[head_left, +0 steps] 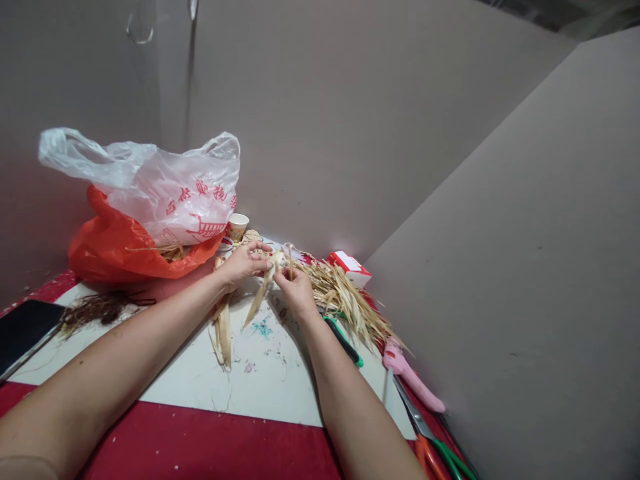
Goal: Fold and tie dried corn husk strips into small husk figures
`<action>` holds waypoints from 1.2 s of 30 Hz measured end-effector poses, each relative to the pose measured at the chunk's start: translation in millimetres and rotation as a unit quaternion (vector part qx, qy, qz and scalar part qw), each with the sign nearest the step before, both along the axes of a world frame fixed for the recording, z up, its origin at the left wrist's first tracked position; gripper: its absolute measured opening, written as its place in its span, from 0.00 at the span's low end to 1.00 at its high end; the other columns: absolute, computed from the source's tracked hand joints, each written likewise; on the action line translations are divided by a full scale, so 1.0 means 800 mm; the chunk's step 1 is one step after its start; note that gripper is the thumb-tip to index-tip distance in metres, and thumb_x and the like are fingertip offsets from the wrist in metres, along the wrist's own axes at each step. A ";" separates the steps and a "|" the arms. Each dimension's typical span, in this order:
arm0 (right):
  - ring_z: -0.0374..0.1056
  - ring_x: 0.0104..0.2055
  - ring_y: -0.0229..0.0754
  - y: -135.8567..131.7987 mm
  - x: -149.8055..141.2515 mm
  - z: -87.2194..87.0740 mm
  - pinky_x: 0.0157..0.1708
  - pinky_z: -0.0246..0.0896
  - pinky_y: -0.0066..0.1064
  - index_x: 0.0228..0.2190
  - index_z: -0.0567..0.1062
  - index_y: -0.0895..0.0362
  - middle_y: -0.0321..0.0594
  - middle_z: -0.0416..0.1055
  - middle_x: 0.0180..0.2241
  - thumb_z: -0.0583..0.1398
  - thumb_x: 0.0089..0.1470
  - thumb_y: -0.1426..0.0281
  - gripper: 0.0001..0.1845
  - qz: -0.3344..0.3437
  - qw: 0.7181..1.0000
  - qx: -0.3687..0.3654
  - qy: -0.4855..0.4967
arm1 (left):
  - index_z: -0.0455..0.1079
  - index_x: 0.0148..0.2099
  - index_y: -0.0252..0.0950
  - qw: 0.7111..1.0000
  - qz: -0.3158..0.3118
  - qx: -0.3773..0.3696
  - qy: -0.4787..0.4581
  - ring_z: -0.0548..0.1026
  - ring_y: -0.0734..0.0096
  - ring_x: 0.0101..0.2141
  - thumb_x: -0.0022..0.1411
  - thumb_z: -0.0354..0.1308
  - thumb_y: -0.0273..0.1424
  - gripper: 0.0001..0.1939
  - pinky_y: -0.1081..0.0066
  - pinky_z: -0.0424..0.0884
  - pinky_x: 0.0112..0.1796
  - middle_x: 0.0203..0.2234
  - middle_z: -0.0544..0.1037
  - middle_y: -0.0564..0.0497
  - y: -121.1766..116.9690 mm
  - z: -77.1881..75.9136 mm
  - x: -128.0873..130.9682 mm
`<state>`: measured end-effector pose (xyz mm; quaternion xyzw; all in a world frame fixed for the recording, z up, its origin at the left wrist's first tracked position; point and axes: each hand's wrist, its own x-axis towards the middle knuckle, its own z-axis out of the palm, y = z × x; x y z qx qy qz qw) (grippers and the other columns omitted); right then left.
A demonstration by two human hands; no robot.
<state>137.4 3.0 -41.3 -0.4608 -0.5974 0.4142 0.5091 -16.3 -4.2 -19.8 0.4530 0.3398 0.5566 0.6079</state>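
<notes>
My left hand (pixel 244 264) reaches in from the left, its thumb and fingers closing on the upper part of a pale dried corn husk strip (pixel 257 305). From the other side my right hand (pixel 297 291) pinches at the same piece, fingertips close to the left ones. The strip's loose end hangs down and to the left over a white board (pixel 200 383). Beneath my left wrist lie more husk pieces (pixel 223 337). A heap of dried husks (pixel 350 300) spreads out just right of my right hand. My fingers partly hide the gripped part of the strip.
Plastic bags, one white (pixel 175 190) and one red (pixel 120 243), stand at back left near a paper cup (pixel 237 227). Dark fibres (pixel 100 308) and a black flat device (pixel 25 333) lie left. A green-black tool (pixel 345 343), pink glue gun (pixel 413 377) and scissors (pixel 420 420) lie right.
</notes>
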 end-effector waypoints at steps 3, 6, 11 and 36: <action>0.47 0.17 0.29 0.000 0.003 0.005 0.16 0.41 0.23 0.18 0.64 0.56 0.26 0.56 0.15 0.63 0.39 0.66 0.12 -0.001 0.995 -0.054 0.083 | 0.68 0.40 0.33 0.999 0.016 -0.016 -0.031 0.73 0.77 0.24 0.40 0.71 0.24 0.24 0.74 0.69 0.29 0.23 0.75 0.54 0.004 0.000 -0.005; 0.57 0.20 0.30 -0.001 0.004 0.011 0.17 0.49 0.21 0.23 0.67 0.56 0.30 0.66 0.20 0.65 0.38 0.66 0.12 0.037 0.976 -0.113 0.182 | 0.69 0.39 0.32 0.999 0.031 -0.022 -0.023 0.73 0.77 0.24 0.40 0.72 0.26 0.22 0.74 0.69 0.28 0.23 0.75 0.53 0.007 -0.005 -0.007; 0.68 0.27 0.35 -0.002 0.003 0.013 0.27 0.65 0.25 0.25 0.69 0.57 0.34 0.72 0.24 0.65 0.38 0.68 0.11 0.096 0.930 -0.170 0.312 | 0.71 0.34 0.31 0.999 0.037 -0.033 0.014 0.73 0.75 0.24 0.42 0.70 0.25 0.15 0.74 0.69 0.27 0.23 0.76 0.51 0.008 -0.012 -0.001; 0.40 0.12 0.24 -0.007 0.013 0.051 0.10 0.32 0.17 0.25 0.67 0.58 0.24 0.54 0.14 0.62 0.47 0.68 0.08 0.059 0.952 -0.196 0.229 | 0.71 0.40 0.31 0.998 0.061 -0.023 -0.010 0.72 0.78 0.25 0.41 0.67 0.20 0.20 0.74 0.70 0.30 0.25 0.75 0.53 0.004 -0.003 0.003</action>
